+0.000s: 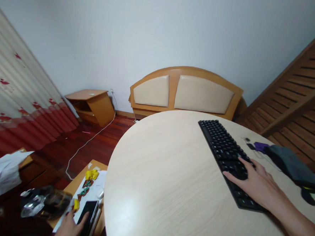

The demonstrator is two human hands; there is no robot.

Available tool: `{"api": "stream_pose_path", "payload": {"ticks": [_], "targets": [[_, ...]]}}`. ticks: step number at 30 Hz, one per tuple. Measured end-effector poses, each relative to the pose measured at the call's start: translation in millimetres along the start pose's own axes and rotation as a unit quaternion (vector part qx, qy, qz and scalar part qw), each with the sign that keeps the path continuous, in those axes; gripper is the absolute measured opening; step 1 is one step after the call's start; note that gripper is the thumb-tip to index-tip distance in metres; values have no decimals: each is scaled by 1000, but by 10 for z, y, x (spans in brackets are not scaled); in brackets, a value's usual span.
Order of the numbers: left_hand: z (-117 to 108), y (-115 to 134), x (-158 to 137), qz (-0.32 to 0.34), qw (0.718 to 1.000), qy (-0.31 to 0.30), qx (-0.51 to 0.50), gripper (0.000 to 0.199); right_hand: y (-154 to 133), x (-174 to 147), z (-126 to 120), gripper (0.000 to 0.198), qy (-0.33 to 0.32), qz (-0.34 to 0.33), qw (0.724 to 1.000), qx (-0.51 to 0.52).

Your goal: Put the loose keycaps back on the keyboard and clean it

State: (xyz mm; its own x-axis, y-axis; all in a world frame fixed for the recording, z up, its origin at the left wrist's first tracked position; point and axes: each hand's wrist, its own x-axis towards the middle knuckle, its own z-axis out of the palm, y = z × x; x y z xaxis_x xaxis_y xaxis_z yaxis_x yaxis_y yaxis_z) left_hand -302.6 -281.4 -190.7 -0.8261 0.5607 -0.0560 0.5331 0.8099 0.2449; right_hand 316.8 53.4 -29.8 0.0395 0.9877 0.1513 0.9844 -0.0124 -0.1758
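A long black keyboard [220, 143] lies slantwise on the round, pale wooden table [148, 174]. Across its nearer part rests my right hand [262, 185], thumb at the left edge and fingers toward the right edge, gripping it across its width. Low on the left, my left hand [70, 228] is over a small side table [74, 184] with its thumb and fingers apart. The thumb touches a black, phone-like slab [89, 211], and the fingertips are close to a small yellow piece [76, 205]. The lower part of this hand is cut off by the frame.
A crumpled yellow item [91, 174], a white mouse-like object [100, 193] and a dark transparent bottle [53, 200] are around the side table. Right of the keyboard lie a grey pouch [290, 163] and a purple item [261, 147]. A white cable [88, 141] crosses the floor.
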Motion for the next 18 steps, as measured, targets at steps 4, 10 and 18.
{"api": "stream_pose_path", "payload": {"ticks": [4, 10, 18], "targets": [[532, -300, -193, -28, 993, -110, 42, 110, -45, -38, 34, 96, 4, -20, 1000, -4], [638, -306, -167, -47, 991, -105, 69, 96, -69, -62, 45, 95, 14, -31, 999, -1], [473, -117, -200, -83, 990, -101, 56, 80, -294, -224, 11, 87, 29, -60, 998, 21]]}}
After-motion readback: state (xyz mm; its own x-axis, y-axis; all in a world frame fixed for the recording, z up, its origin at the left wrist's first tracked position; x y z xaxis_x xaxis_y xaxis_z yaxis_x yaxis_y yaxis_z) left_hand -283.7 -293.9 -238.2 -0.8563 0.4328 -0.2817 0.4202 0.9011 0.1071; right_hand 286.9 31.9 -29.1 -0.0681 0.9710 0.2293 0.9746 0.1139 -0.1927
